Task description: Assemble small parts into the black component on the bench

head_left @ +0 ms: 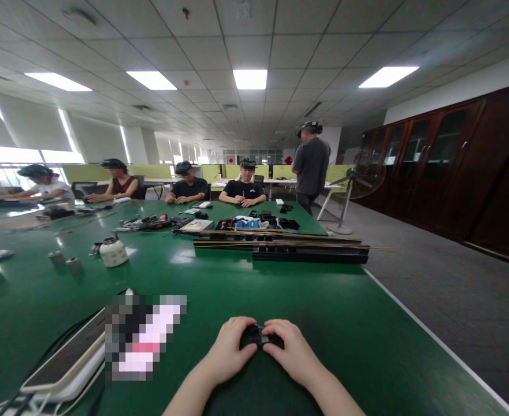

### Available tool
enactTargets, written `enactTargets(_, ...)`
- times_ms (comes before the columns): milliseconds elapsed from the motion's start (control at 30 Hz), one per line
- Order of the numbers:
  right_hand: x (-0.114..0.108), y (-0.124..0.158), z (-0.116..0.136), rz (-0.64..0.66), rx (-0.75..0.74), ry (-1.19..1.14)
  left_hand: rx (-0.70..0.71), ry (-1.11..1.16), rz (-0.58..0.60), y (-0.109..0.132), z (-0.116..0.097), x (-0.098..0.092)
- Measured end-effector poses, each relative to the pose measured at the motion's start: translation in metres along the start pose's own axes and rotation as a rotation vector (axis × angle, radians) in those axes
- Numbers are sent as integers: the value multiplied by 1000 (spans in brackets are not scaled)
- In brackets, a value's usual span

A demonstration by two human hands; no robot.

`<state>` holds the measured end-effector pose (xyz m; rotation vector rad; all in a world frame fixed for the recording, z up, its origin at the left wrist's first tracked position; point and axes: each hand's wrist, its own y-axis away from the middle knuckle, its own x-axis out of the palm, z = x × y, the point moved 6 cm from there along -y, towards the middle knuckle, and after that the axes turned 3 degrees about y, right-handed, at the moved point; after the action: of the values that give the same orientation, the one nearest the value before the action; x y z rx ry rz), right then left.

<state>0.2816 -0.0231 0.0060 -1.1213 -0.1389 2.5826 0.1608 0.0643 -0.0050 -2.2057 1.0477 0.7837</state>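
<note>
A small black object [257, 335] is pinched between the left hand [230, 348] and the right hand [292, 351], both curled narrowly upon it, at 6 o'clock on the green table [315, 312]. A phone on a white block [67, 361] is seen at 8 o'clock. A white jar [112, 252] is placed at 10 o'clock, long black rails [289, 247] at 12 o'clock. Seated people [242, 189] are ranged along the far edge.
</note>
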Motion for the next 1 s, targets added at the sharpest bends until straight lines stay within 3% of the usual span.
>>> enactTargets(700, 0, 0, 0, 24, -10, -1, -15, 22, 9, 1, 1, -1)
enactTargets(1000, -1, -1, -3, -1, 4, -105, -33, 32, 16, 0, 0, -1)
